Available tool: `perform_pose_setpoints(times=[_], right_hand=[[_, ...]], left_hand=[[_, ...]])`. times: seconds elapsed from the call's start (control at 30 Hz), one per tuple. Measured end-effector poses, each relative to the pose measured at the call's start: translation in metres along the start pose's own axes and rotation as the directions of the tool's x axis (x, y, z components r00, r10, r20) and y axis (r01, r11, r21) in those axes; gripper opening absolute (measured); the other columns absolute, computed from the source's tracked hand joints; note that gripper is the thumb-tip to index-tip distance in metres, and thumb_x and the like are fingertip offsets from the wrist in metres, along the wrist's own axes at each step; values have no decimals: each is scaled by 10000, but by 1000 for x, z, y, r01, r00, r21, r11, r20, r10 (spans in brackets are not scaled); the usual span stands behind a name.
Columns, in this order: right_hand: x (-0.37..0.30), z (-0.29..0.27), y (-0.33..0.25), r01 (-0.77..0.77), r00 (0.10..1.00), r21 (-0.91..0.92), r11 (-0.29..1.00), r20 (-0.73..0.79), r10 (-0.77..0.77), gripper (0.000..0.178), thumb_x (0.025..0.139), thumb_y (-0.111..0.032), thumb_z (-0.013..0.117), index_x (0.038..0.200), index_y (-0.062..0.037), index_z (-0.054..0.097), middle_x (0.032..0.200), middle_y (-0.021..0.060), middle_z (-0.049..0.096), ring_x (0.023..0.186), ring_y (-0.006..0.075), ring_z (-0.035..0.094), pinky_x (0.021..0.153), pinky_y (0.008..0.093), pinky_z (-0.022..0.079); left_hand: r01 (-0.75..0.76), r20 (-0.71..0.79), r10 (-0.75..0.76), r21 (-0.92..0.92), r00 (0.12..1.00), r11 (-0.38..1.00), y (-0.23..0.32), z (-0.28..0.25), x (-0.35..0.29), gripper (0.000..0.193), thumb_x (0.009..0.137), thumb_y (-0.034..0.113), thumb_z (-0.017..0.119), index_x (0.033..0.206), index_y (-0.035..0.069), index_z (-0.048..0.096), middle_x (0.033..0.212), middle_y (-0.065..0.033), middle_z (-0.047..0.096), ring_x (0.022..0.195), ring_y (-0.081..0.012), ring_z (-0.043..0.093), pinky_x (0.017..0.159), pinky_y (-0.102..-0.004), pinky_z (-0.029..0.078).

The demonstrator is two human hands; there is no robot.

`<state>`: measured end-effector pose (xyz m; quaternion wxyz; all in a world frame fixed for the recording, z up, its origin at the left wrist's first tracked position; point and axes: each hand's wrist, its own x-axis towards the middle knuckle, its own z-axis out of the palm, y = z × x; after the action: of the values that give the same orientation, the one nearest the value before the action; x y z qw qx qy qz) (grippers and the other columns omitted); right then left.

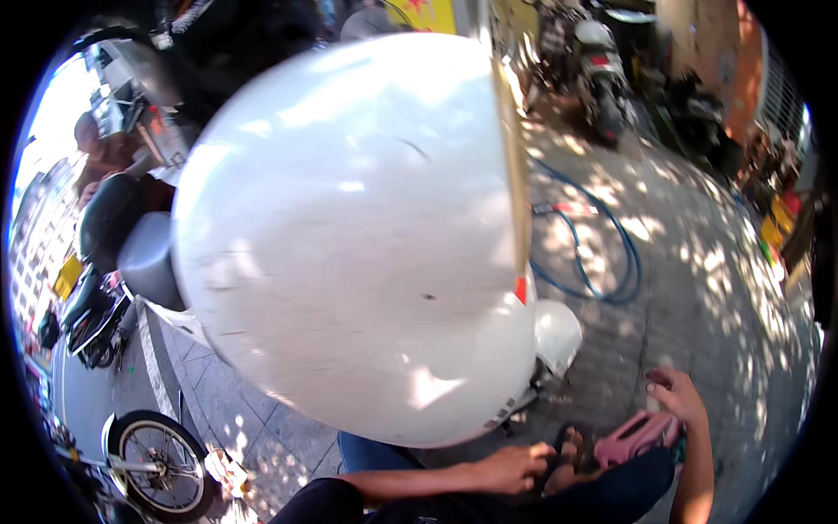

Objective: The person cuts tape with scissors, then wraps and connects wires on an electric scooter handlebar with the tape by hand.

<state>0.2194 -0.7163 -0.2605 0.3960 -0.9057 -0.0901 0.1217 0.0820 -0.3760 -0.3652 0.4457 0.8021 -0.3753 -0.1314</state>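
Observation:
A large white rounded scooter panel fills the middle of the view, glossy, with dark scuffs and a small red mark at its right edge. My left hand is below its lower right edge, fingers curled; what they hold, if anything, is hidden. Farther right, my right hand is raised over a pink plastic item, its fingers bent around a small pale thing too small to name. A smaller white rounded part juts out beside the panel. My sandalled foot shows between the hands.
A blue hose lies coiled on the dappled pavement at right. Behind it stands a parked scooter. At left are a dark seat, a person, and a bike wheel near the kerb.

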Motion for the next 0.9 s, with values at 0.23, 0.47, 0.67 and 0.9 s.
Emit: perform_pose_setpoints(times=[0.23, 0.47, 0.67, 0.9], right_hand=[[2, 37, -289, 895, 165, 332, 298, 373, -913, 517, 714, -295, 820, 1105, -6, 645, 1098, 128, 651, 988, 300, 623, 859, 374, 494], [1, 43, -412, 957, -9, 287, 46, 185, -983, 448, 733, -224, 820, 1100, -54, 630, 974, 90, 621, 936, 247, 610, 838, 339, 483], [9, 49, -474, 869, 18, 491, 59, 89, -996, 270, 823, -188, 733, 1016, -41, 614, 981, 28, 606, 947, 132, 555, 889, 291, 427], [8, 66, -496, 777, 121, 615, 132, 59, -991, 259, 846, -160, 724, 1011, -1, 604, 972, 7, 578, 911, 80, 546, 844, 253, 447]], left_hand=[[-146, -380, 274, 333, 883, 932, 191, -168, -55, 279, 709, 64, 659, 969, 29, 566, 1185, -137, 502, 984, -341, 584, 760, -410, 526], [184, -652, 392, 634, 649, 751, 288, -268, -105, 177, 658, -22, 642, 822, 42, 630, 838, -75, 575, 649, -236, 593, 580, -309, 468], [248, -703, 452, 654, 549, 715, 300, -313, -124, 121, 691, -24, 598, 807, -4, 567, 843, -50, 552, 673, -137, 524, 578, -255, 415], [146, -733, 498, 618, 463, 773, 286, -343, -129, 121, 742, 58, 600, 824, -16, 551, 840, -42, 558, 713, -105, 512, 604, -242, 425]])
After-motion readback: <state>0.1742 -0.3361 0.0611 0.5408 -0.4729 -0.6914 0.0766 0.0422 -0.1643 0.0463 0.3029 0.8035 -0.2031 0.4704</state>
